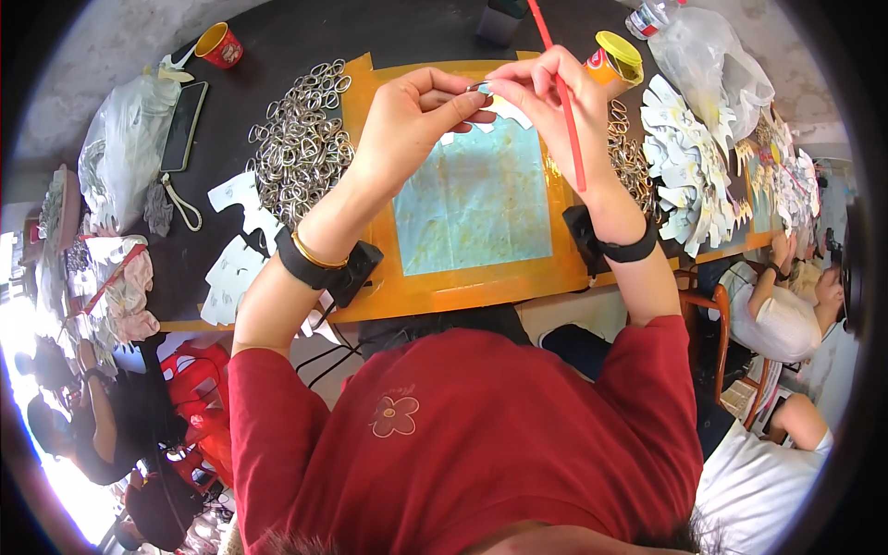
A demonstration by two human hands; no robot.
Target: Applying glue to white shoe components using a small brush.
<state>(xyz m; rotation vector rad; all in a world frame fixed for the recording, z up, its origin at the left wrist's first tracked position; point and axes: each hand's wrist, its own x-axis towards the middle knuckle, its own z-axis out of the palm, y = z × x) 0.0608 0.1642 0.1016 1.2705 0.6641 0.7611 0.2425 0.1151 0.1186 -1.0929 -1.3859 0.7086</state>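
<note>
Above the far part of a light-blue sheet (476, 208), my two hands meet at the fingertips. My left hand (416, 116) is closed in a pinch on a small dark, shiny piece (477, 88), mostly covered by the fingers. My right hand (555, 97) pinches at the same spot, while a thin red stick (571, 129) is held along its palm. Just under the fingers, a white cut-out piece (507, 113) partly shows; whether it is held or lying there I cannot tell. Heaped metal rings (301, 139) lie left of my left hand.
More rings (626, 157) and overlapping white cut-out pieces (683, 157) lie to the right. A yellow-rimmed tub (615, 60) stands behind my right hand. Far left are a red cup (218, 46), a plastic bag (125, 148) and a phone (184, 127). People sit at both sides.
</note>
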